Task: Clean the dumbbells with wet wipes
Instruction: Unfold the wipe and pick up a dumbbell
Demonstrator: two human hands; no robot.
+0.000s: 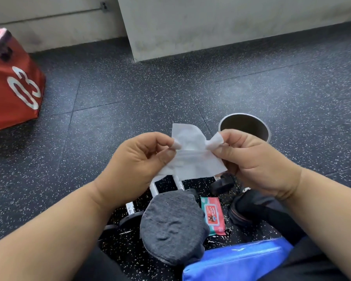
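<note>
Blue padding point(237, 262) sits closest to the camera, at the bottom near 5 o'clock. Just above it, a foot in a dark grey sock point(171, 226) points up from the 6 o'clock side. Both hands are held up over the foot, in the middle of the view. Between them hangs a white wet wipe point(193, 157), partly unfolded and crumpled. At 9 o'clock from the wipe, the left hand point(134, 167) pinches its left edge with thumb and curled fingers. At 3 o'clock from the wipe, the right hand point(253, 163) pinches its right corner the same way. Under the hands, on the speckled black floor point(114, 88), lie the dumbbells point(130, 211), with shiny handles and dark ends; the foot and arms hide parts of them. Another dark dumbbell end point(223, 184) shows below the right hand. A red and green pack of wipes point(214, 217) lies flat on the floor, just beside the sock at its 3 o'clock. A dark shoe point(243, 209) sits further that way. A round metal cup point(245, 127) stands behind the right hand at 1 o'clock. Far off at 10 o'clock is a red box point(10, 82) marked 03.
</note>
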